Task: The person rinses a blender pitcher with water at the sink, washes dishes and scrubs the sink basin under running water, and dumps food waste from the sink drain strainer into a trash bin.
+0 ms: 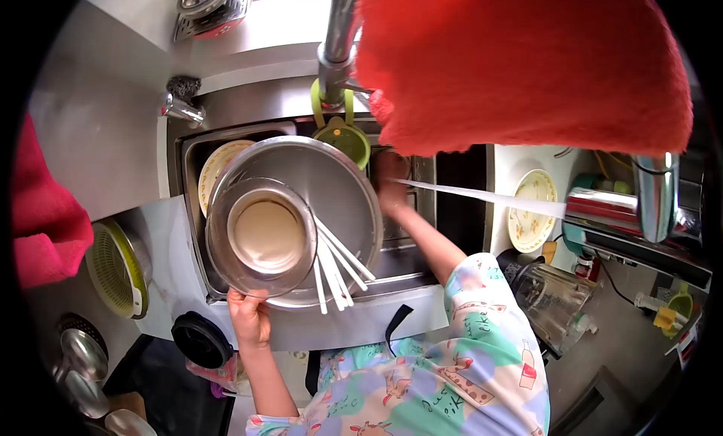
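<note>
My left hand (250,315) grips the near rim of a steel bowl (263,229) that holds some cloudy liquid. This bowl is above the left part of a large steel basin (339,187) standing in the sink. Several white sticks (343,266) lean across the basin's near right side. Beyond the basin's right edge, my right hand (392,184) is down in the right part of the sink, blurred and in shadow; its fingers cannot be made out. A green strainer (345,138) sits behind the basin, below the faucet (334,67).
A red towel (520,67) hangs at the upper right. To the right are a patterned bowl (532,210) and a clear blender jug (553,293). A yellow-green colander (117,266), a black lid (201,339) and a patterned plate (215,169) are on the left.
</note>
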### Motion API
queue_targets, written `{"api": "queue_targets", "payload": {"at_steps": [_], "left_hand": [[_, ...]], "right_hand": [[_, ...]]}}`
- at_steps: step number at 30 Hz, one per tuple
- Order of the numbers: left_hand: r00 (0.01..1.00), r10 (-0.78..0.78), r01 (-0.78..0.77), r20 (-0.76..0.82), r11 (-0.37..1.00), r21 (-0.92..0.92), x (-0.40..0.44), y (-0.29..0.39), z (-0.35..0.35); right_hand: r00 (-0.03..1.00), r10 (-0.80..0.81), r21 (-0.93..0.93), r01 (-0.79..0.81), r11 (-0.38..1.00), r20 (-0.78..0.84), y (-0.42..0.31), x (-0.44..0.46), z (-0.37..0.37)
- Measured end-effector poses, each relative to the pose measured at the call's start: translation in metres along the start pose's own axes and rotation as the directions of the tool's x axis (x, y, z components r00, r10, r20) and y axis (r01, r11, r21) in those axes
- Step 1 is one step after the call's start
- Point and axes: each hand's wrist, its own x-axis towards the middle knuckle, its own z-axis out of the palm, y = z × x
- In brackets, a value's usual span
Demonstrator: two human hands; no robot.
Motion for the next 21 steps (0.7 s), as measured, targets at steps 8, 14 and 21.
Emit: {"api": "queue_targets", "payload": {"at_steps": [8,14,21], "left_hand": [[0.999,0.019,-0.020,0.044,0.999,0.035,0.006,-0.004,-0.014],[1.000,0.015,-0.015,0.009,1.000,0.012,0.004,-0.004,-0.005],[0.999,0.006,-0.007,0.036,1.000,0.016,0.006,-0.003,-0.010]], "right_hand": [[0.987,-0.036,-0.124,0.017,0.992,-0.154,-0.003,-0.012,-0.024],[0.419,-0.858,0.322,0.802,0.503,0.297,0.031,-0.069,0.008],[0.807,-0.385,-0.137,0.487,0.862,0.448,0.043,-0.032,-0.022]]}}
